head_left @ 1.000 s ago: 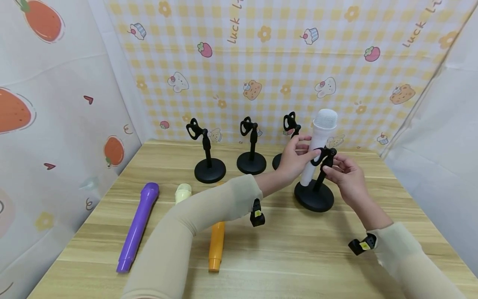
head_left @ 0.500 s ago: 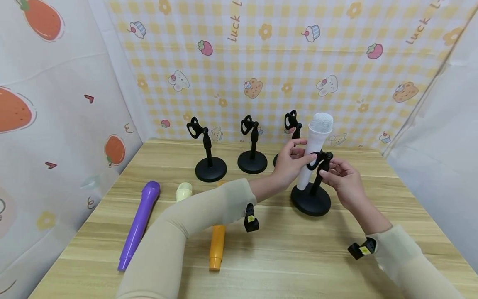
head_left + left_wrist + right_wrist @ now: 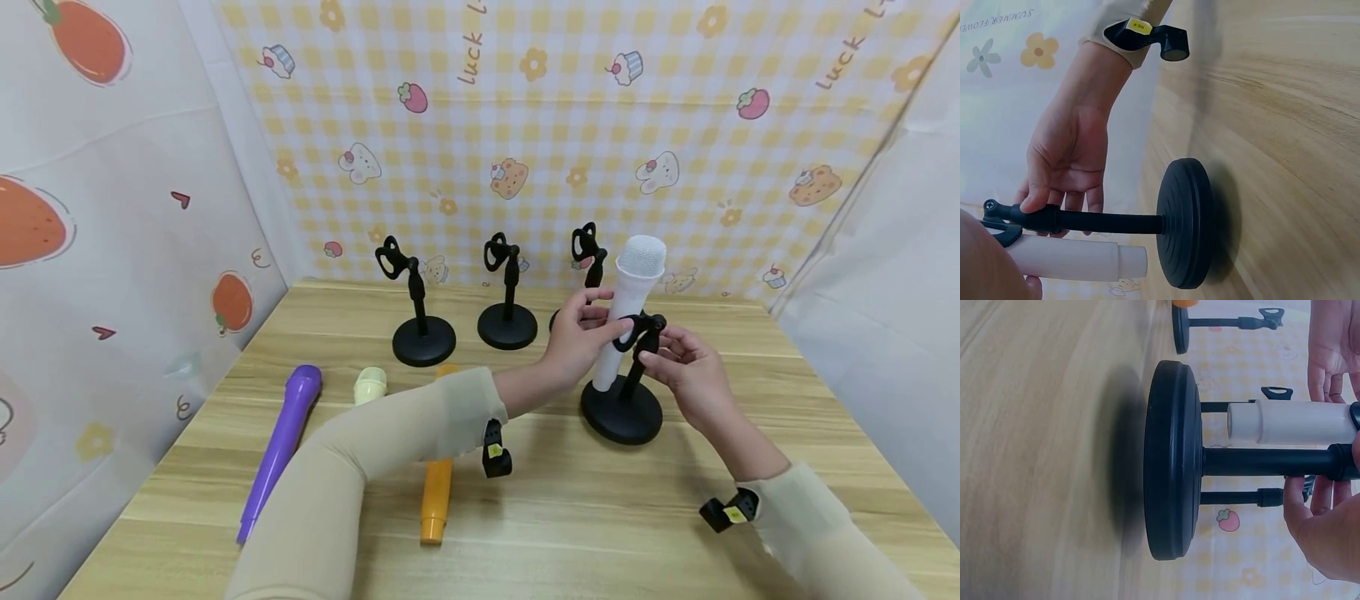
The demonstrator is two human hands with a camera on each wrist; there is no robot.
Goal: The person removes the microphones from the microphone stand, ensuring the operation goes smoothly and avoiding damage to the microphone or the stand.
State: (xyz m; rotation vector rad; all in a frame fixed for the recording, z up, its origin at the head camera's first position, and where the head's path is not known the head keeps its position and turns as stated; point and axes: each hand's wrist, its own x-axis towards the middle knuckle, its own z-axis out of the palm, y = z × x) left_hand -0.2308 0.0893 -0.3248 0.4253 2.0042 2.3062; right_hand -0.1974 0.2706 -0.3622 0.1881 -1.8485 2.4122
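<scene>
In the head view a white microphone (image 3: 628,292) stands slightly tilted in the ring clip (image 3: 628,332) of a black tabletop stand. My left hand (image 3: 576,340) holds the microphone's body, its thumb at the clip. On the other side, my right hand (image 3: 692,371) pinches the upper pole of this stand. The tail of the microphone (image 3: 1291,422) hangs beside the pole, short of the round base (image 3: 1172,459), as the right wrist view shows. A dark shadow lies on the table close to the base (image 3: 1185,224) in the left wrist view.
Three more black stands (image 3: 423,342) are lined up at the back; the left hand partly covers one. A purple microphone (image 3: 281,450), a cream microphone (image 3: 371,384) and an orange microphone (image 3: 435,500) lie at left, the latter two partly under the left sleeve. A patterned cloth (image 3: 480,125) hangs behind.
Both hands have brought the stand and the white microphone a little toward me and slightly left. The microphone has stayed in the clip, and both grips look the same.
</scene>
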